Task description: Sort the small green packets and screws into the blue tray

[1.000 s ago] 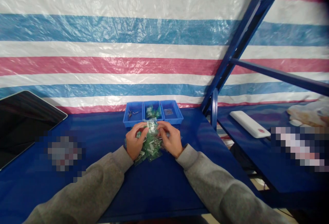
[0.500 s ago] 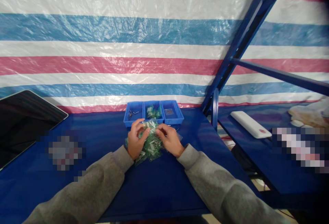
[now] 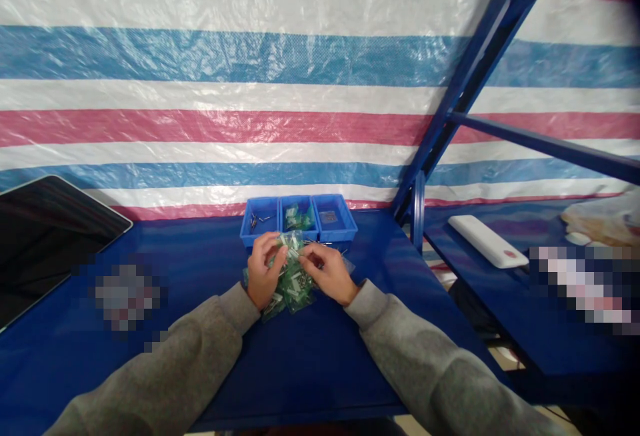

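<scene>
Between my two hands is a small clear plastic bag (image 3: 292, 241) with pale parts inside. My left hand (image 3: 265, 268) grips its left side, thumb against fingers. At its right side my right hand (image 3: 330, 271) pinches with thumb and forefinger; what lies right at those fingertips is too small to make out. Under and in front of both hands lies a pile of greenish plastic bags (image 3: 296, 293) holding small metal and white parts. Just behind my hands stand three joined blue bins: the left bin (image 3: 260, 209) with loose metal pins, the middle bin (image 3: 299, 201) with more bags, the right bin (image 3: 341, 223) with small flat pieces.
A dark-screened panel (image 3: 50, 236) lies at the left of the blue table (image 3: 300, 376). A blue metal frame post (image 3: 467, 83) rises at the right. On the table beyond it lie a white power bank (image 3: 487, 241) and a plastic bag (image 3: 605, 219). A striped sheet (image 3: 225, 56) hangs behind.
My right hand has shifted slightly left, its fingertips now nearer the middle of the small bag. My left hand stays almost in place.
</scene>
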Motion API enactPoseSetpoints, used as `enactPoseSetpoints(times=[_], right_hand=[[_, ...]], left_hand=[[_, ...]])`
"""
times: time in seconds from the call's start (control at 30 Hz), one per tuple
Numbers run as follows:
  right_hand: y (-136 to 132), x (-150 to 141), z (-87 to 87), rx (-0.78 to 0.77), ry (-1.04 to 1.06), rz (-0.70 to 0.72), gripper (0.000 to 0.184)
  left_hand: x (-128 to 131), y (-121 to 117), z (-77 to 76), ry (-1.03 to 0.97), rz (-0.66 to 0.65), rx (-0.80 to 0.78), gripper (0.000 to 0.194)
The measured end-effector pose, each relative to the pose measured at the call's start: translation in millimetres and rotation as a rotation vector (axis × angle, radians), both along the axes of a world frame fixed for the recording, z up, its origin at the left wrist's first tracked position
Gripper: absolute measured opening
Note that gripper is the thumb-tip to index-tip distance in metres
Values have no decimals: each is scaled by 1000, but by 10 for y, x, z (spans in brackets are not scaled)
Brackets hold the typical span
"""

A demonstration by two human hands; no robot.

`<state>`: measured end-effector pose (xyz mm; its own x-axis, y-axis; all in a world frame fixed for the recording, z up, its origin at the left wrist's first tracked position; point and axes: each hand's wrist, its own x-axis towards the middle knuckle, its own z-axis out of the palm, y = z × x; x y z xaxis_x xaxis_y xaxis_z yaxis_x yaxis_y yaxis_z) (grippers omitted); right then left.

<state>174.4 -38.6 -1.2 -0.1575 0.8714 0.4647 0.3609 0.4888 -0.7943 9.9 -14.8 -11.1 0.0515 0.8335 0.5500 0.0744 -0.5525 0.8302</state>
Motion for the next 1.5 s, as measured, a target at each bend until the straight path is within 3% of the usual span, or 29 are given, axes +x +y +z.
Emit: enactPoseSetpoints(times=[0.17, 0.5, 0.57, 0.67, 0.73, 0.83, 1.0, 1.17, 1.3, 1.5], right_hand=[[20, 15, -42, -35, 25, -16, 15], [-15, 4, 24, -9, -16, -19, 24], [-7, 3, 17, -26, 17, -59, 25], [25, 0, -6, -138, 165, -80, 34], [45, -3, -10, -267, 305, -42, 41], [57, 2, 21, -407, 451, 83, 42], [47, 15, 96, -410, 575, 206, 35], [44, -18, 73, -314, 566, 101, 32], [34, -34, 28, -239, 505, 22, 27], [9, -26, 4, -212, 430, 12, 25]], left_hand=[[-6, -11, 10, 36, -28, -17, 35], [-4, -14, 21, 89, 43, 54, 45], [-11, -25, 62, 157, 88, 113, 37], [-27, -36, 130, 217, 118, 231, 9], [-40, -33, 157, 205, 96, 290, 3], [-59, -19, 163, 222, 68, 354, 14], [-75, -22, 155, 301, 17, 409, 25], [-46, -59, 179, 229, 143, 329, 6], [-26, -54, 171, 212, 107, 135, 28], [-39, -36, 119, 316, 109, 65, 14]])
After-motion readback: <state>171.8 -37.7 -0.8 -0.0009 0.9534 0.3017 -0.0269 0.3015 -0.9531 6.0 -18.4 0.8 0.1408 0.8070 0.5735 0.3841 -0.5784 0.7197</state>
